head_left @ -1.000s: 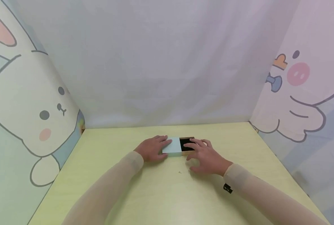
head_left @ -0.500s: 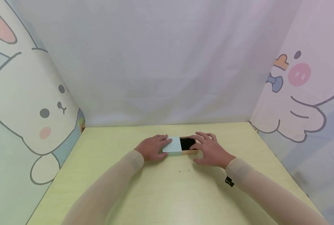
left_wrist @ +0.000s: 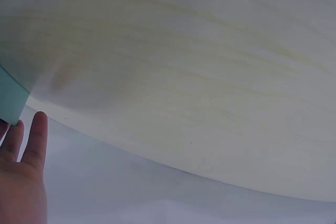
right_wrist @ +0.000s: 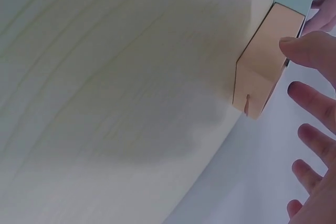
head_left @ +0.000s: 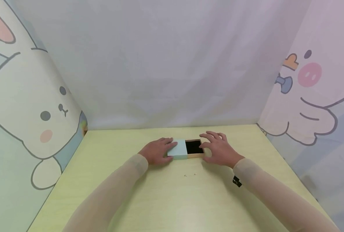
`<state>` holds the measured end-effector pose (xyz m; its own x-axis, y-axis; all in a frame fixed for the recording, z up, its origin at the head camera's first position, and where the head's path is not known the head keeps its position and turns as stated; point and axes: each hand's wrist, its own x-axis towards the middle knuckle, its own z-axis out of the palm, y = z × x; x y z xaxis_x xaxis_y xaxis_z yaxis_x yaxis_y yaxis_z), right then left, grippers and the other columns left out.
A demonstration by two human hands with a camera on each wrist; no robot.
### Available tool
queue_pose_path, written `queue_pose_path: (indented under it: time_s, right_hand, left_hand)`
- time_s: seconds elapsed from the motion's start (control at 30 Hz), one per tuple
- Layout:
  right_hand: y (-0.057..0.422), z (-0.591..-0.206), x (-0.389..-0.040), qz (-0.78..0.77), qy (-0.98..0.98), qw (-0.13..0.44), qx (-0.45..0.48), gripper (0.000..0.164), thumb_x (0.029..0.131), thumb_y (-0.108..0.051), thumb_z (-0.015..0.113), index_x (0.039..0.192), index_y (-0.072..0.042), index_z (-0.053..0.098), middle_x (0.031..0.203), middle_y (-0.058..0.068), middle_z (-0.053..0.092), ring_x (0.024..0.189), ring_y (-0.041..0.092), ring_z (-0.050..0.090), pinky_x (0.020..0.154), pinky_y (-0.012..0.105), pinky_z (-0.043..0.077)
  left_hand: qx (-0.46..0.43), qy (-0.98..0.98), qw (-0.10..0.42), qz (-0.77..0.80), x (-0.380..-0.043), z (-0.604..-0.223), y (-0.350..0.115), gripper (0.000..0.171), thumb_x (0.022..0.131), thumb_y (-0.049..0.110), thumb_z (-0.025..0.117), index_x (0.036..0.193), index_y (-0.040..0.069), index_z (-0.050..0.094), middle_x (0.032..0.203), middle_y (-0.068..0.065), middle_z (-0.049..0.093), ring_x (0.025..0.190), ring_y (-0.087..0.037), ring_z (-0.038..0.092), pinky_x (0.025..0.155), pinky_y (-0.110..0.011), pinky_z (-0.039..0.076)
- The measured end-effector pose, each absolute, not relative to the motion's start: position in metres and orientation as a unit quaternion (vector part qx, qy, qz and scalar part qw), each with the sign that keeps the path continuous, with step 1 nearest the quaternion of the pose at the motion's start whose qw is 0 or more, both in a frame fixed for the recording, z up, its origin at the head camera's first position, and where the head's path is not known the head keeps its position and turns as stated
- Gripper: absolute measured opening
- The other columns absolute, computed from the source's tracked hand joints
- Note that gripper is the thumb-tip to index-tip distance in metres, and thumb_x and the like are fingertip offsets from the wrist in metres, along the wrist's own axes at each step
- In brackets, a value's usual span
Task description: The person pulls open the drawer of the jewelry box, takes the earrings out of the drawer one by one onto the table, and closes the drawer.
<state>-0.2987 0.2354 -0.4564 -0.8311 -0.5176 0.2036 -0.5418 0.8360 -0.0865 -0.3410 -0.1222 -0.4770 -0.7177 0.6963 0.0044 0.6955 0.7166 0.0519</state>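
A light-blue drawer-style box (head_left: 177,149) lies on the table, its tan inner tray (head_left: 195,155) pulled partway out to the right. The tray is lined in black. My left hand (head_left: 157,152) holds the blue sleeve at its left end, thumb along the front side and fingers over the top and back. At the tray's right end is my right hand (head_left: 222,150), fingers spread and relaxed, nothing in them. In the right wrist view its thumb overlaps the side of the tan tray (right_wrist: 268,51), which has a small slit in its end. Two tiny shiny pieces (head_left: 195,174) lie in front of the box.
The pale wooden table (head_left: 160,199) reaches back to a white curtain (head_left: 172,64). Cartoon-printed cloth (head_left: 15,106) hangs along the left, and more of it (head_left: 311,106) on the right. A small black object (head_left: 237,181) sits at the right sleeve's cuff.
My right hand has drawn back and to the right, from over the black-lined tray to its right end, uncovering the tray and tiny pieces. The left hand keeps its hold on the sleeve.
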Motion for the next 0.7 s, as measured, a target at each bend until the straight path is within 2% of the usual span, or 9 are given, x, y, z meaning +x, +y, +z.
queue_pose_path:
  time_s: [0.27,0.7]
  right_hand:
    - [0.242,-0.457,-0.308,0.068,-0.959,0.087,0.259,0.028,0.096,-0.029,0.091,0.123,-0.023,0.089,0.175,0.013,0.062,0.172,0.047,0.045,0.131,0.083,0.036]
    - [0.252,-0.459,-0.323,0.057,-0.966,0.083,0.238,0.026,0.095,-0.030,0.095,0.119,-0.021,0.091,0.169,0.014,0.066,0.170,0.049,0.046,0.132,0.081,0.036]
  left_hand:
    - [0.376,0.926,0.010,0.026,-0.341,-0.475,-0.122,0.074,0.116,0.056,0.058,0.183,0.027,0.046,0.189,-0.008,0.050,0.174,-0.033,0.052,0.138,-0.052,0.054]
    - [0.374,0.927,0.012,0.019,-0.344,-0.478,-0.122,0.076,0.115,0.060,0.058,0.184,0.029,0.045,0.189,-0.007,0.049,0.174,-0.032,0.053,0.136,-0.052,0.055]
